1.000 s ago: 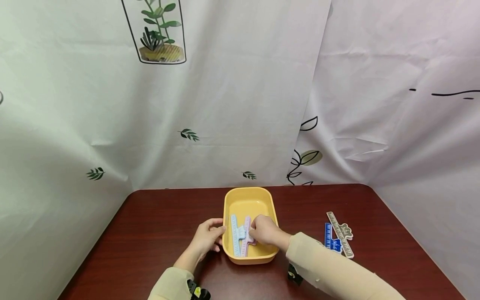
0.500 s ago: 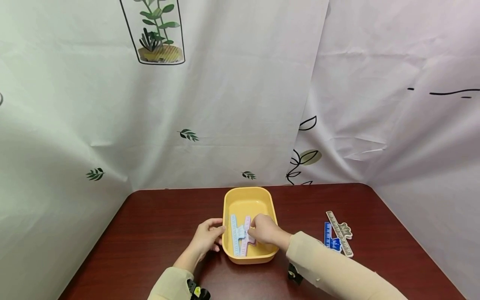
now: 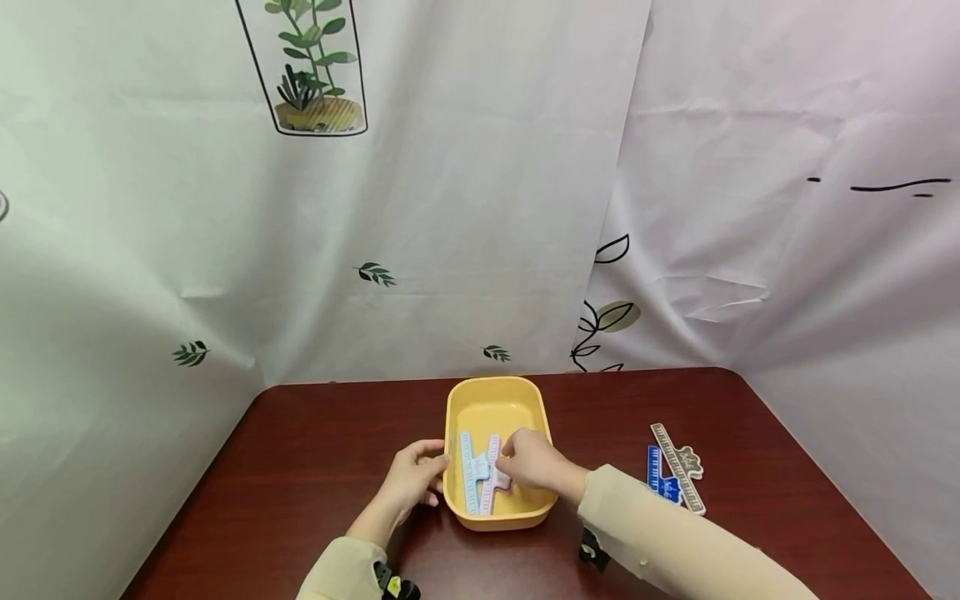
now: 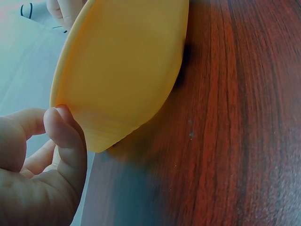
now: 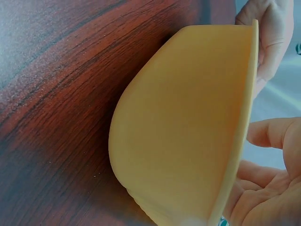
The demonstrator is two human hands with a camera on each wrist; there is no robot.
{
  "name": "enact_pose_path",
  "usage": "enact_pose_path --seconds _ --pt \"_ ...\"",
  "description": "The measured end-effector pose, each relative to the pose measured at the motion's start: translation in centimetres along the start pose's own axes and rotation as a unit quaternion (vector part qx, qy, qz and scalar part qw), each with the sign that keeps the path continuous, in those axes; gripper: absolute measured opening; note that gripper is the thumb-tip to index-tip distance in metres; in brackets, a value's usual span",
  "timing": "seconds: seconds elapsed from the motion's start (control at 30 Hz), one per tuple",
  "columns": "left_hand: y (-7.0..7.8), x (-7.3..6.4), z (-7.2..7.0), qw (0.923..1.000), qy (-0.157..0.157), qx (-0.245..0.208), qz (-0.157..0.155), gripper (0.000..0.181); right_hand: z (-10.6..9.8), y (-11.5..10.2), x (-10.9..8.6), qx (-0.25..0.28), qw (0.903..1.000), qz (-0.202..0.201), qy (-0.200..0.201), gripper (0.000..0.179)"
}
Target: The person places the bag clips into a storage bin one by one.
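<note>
A yellow plastic bin (image 3: 497, 523) stands on the table, with a light blue ruler clip (image 3: 470, 477) and a pink-purple ruler clip (image 3: 488, 492) lying side by side at its near end. My left hand (image 3: 410, 477) holds the bin's left rim; in the left wrist view, a fingertip (image 4: 60, 115) presses right at the edge. Reaching in over the right wall, my right hand (image 3: 531, 460) has its fingers curled at the tab of the pink-purple clip. In the right wrist view the bin's wall hides the clips and part of that hand.
To the right on the dark red table (image 3: 337, 433) lie a blue ruler clip (image 3: 664, 479) and a longer grey-beige ruler clip (image 3: 681, 467), close together, partly behind the right sleeve (image 3: 645, 521). A white printed curtain (image 3: 450, 208) hangs along the table's back and sides.
The head view has shifted very slightly. Both hands keep their places, the right fingers moving only a little at the pink-purple ruler clip.
</note>
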State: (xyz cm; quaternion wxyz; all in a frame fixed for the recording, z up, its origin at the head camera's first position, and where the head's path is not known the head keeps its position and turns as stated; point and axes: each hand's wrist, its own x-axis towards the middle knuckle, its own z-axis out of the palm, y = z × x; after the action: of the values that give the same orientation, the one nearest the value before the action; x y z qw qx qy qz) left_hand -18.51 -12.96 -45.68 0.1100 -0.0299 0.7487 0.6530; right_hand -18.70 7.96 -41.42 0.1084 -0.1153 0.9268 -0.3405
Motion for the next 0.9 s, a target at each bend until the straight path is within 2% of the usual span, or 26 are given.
enact_pose_path --seconds 0.37,0.7,0.9 --pt "-0.1 -0.1 -0.1 1.0000 -0.006 -0.003 0.000 0.040 -0.6 0.1 -0.5 0.025 0.9990 -0.009 0.037 0.018" --pt "-0.1 0.0 -0.1 1.0000 -0.001 -0.003 -0.001 0.038 -1.3 0.5 -1.2 0.094 0.9945 -0.005 0.046 0.021" --pt "-0.1 0.0 -0.1 1.0000 -0.001 -0.003 -0.002 0.037 -1.6 0.9 -1.5 0.116 0.9919 -0.006 0.051 0.022"
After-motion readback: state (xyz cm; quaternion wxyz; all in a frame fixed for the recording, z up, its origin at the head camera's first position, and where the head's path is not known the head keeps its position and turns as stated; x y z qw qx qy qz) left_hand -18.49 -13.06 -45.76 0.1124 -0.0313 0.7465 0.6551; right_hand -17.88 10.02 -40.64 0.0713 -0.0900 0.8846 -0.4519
